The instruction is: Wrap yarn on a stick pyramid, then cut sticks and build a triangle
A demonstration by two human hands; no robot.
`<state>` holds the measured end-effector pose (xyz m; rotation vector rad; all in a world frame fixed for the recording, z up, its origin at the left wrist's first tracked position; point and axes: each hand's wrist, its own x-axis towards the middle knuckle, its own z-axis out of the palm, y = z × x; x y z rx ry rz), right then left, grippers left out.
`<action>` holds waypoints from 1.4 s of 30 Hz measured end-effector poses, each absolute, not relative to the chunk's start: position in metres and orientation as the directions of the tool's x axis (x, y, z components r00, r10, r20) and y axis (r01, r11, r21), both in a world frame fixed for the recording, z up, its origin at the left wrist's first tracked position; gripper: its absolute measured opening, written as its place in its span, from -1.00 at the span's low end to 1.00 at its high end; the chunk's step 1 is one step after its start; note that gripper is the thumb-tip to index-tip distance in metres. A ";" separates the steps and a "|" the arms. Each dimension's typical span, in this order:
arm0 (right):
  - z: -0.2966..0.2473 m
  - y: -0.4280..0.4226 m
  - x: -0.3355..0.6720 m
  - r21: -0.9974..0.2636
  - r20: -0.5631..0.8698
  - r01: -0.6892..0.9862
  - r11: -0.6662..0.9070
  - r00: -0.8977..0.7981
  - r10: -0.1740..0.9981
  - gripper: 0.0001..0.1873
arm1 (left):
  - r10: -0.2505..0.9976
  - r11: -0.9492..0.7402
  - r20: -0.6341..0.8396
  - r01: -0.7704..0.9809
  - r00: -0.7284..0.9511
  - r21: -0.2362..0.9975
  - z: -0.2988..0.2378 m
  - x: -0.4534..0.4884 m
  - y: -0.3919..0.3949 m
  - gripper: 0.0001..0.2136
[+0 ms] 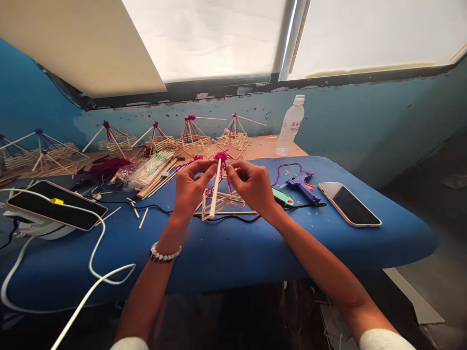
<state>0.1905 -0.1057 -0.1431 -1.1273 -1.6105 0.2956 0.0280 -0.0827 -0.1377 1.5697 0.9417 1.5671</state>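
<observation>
My left hand (193, 187) is closed, thumb and fingers pinched at the upper end of a pale wooden stick (215, 189). My right hand (251, 187) is pinched just opposite, at the magenta yarn (221, 155) wound round the stick tops. Its fingertips partly hide what they grip. Below the hands, a frame of stacked thin sticks (229, 200) rests on the blue padded surface (226, 253). Magenta strands hang down between the sticks.
Similar stick frames (191, 133) line the back board. A bottle (291, 125) stands behind; a purple glue gun (303, 187), green-handled tool (282, 197) and phone (349, 204) lie right. Left are bundled sticks (155, 167), another phone (58, 204), a white cable (98, 243) and a black cord (160, 209).
</observation>
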 end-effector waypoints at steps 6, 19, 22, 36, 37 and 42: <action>-0.148 -0.103 0.190 -0.628 0.682 0.548 0.553 0.045 0.730 -0.72 | 0.840 -0.534 0.535 0.032 -0.093 0.845 -0.138 0.029 -0.083 -0.74; -0.158 -0.097 0.190 -0.348 0.847 0.723 0.597 -0.032 0.531 -0.76 | 0.858 -0.493 0.508 0.162 -0.072 0.855 -0.130 0.026 -0.094 -0.76; -0.157 -0.099 0.191 -0.234 0.890 0.745 0.625 -0.095 0.445 -0.79 | 0.822 -0.535 0.565 0.238 -0.077 0.811 -0.129 0.025 -0.096 -0.82; -0.155 -0.105 0.182 -0.231 0.889 0.696 0.680 -0.134 0.439 -0.80 | 0.782 -0.536 0.617 0.415 -0.084 0.735 -0.131 0.020 -0.096 -0.80; -0.154 -0.105 0.180 -0.278 0.876 0.678 0.680 -0.111 0.470 -0.79 | 0.776 -0.539 0.625 0.426 -0.083 0.726 -0.131 0.020 -0.096 -0.79; -0.148 -0.105 0.175 -0.502 0.770 0.593 0.630 -0.026 0.638 -0.80 | 0.761 -0.541 0.645 0.478 -0.071 0.692 -0.133 0.019 -0.097 -0.75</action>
